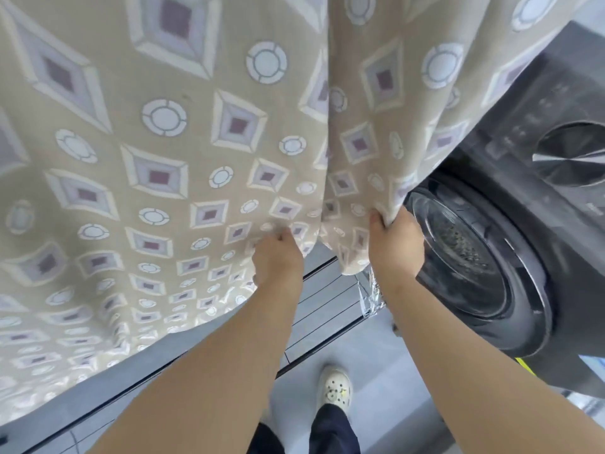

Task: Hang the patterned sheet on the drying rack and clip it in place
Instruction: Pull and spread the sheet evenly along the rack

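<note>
The patterned sheet [170, 158], beige with white circles and purple-centred diamonds, hangs down from above and fills most of the view. A vertical fold runs down its middle. My left hand [278, 257] pinches the sheet's lower edge just left of that fold. My right hand [394, 244] grips a bunched bit of the lower edge to the right of it. The rack and any clips are hidden behind or above the cloth.
A dark front-loading washing machine [510, 244] with a round glass door stands close on the right. Below the sheet is a sliding-door floor track [324, 306] and grey tiled floor. A crumpled foil piece [371, 296] lies by the machine. My foot in a white clog [335, 386] is below.
</note>
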The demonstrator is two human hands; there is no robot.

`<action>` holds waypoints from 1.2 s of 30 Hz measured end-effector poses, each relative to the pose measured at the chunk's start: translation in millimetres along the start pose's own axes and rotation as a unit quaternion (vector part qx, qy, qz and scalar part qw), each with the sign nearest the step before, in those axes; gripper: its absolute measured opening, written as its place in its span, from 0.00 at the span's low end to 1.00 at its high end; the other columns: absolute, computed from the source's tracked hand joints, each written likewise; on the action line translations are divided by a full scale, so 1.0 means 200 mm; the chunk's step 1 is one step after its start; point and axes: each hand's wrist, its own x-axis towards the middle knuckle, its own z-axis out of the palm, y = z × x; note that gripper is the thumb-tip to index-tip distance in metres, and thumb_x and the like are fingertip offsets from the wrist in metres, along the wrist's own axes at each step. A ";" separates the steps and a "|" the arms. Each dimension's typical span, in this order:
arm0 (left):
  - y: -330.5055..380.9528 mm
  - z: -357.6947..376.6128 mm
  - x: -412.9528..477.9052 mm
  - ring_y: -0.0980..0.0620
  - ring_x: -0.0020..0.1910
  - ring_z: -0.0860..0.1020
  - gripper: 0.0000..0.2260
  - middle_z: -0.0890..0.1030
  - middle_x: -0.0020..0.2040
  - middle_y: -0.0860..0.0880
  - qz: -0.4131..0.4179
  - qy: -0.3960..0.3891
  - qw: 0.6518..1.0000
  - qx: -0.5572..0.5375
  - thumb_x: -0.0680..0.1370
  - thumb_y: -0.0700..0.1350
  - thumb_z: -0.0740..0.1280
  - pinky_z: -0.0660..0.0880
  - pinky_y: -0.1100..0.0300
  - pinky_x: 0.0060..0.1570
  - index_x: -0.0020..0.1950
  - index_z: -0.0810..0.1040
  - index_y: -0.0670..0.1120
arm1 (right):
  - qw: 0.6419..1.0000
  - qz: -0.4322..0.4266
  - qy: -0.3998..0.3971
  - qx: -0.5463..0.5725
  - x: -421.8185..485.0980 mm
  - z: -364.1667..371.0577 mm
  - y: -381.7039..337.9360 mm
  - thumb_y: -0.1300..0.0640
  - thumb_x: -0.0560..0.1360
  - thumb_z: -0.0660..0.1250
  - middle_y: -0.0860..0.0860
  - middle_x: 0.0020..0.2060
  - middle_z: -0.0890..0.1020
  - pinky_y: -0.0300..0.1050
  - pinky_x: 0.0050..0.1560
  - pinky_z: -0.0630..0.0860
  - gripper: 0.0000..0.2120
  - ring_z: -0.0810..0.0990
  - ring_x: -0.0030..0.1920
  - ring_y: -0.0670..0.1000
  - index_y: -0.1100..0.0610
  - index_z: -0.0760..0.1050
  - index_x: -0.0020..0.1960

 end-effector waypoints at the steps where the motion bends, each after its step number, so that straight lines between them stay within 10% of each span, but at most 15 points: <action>1: 0.01 -0.01 0.02 0.37 0.52 0.77 0.13 0.77 0.37 0.41 0.025 0.006 1.000 0.016 0.79 0.48 0.59 0.72 0.48 0.54 0.42 0.78 0.42 | 1.000 -0.003 0.001 -0.001 0.01 0.00 0.01 0.50 0.77 0.61 0.57 0.47 0.81 0.55 0.49 0.76 0.14 0.78 0.50 0.61 0.60 0.75 0.54; 4: 0.01 -0.03 0.06 0.40 0.52 0.77 0.10 0.79 0.48 0.43 0.070 0.009 0.997 0.042 0.76 0.48 0.66 0.71 0.48 0.57 0.51 0.76 0.43 | 1.000 -0.018 0.003 -0.003 0.04 -0.01 0.03 0.50 0.77 0.61 0.56 0.47 0.80 0.52 0.45 0.76 0.14 0.78 0.50 0.60 0.59 0.75 0.55; 11: 0.05 0.03 -0.09 0.43 0.66 0.63 0.39 0.60 0.70 0.45 0.118 0.011 0.993 0.027 0.67 0.49 0.76 0.65 0.49 0.61 0.71 0.58 0.47 | 0.994 -0.056 -0.080 0.052 0.03 -0.01 0.06 0.54 0.78 0.61 0.57 0.45 0.81 0.44 0.43 0.69 0.11 0.78 0.49 0.58 0.61 0.75 0.53; 18: 0.16 0.02 -0.09 0.44 0.69 0.60 0.45 0.53 0.74 0.47 0.141 0.088 0.986 -0.032 0.65 0.51 0.77 0.60 0.48 0.64 0.73 0.55 0.50 | 0.987 -0.011 -0.095 0.128 0.03 -0.17 0.10 0.58 0.79 0.58 0.51 0.45 0.77 0.42 0.48 0.67 0.11 0.74 0.46 0.51 0.57 0.72 0.59; 25: 0.23 0.13 -0.12 0.44 0.72 0.58 0.54 0.50 0.75 0.47 0.146 0.068 0.987 -0.005 0.63 0.57 0.77 0.57 0.45 0.67 0.77 0.44 0.47 | 0.903 0.212 -0.131 0.351 0.03 -0.28 0.11 0.69 0.75 0.56 0.50 0.30 0.73 0.38 0.35 0.70 0.13 0.73 0.33 0.49 0.56 0.69 0.36; 31: 0.35 0.10 -0.01 0.44 0.71 0.60 0.49 0.54 0.74 0.46 0.102 0.116 0.988 -0.021 0.65 0.59 0.74 0.59 0.44 0.67 0.76 0.49 0.46 | 0.879 0.227 -0.102 0.406 0.07 -0.31 0.18 0.72 0.70 0.52 0.43 0.16 0.61 0.36 0.24 0.61 0.17 0.60 0.18 0.43 0.55 0.55 0.28; 36: 0.34 0.15 -0.06 0.47 0.67 0.66 0.47 0.60 0.70 0.48 0.143 0.016 0.984 -0.101 0.62 0.51 0.78 0.65 0.47 0.65 0.73 0.54 0.52 | 0.865 0.240 -0.117 0.425 0.08 -0.26 0.19 0.64 0.72 0.55 0.43 0.19 0.71 0.33 0.23 0.67 0.12 0.71 0.24 0.45 0.55 0.66 0.31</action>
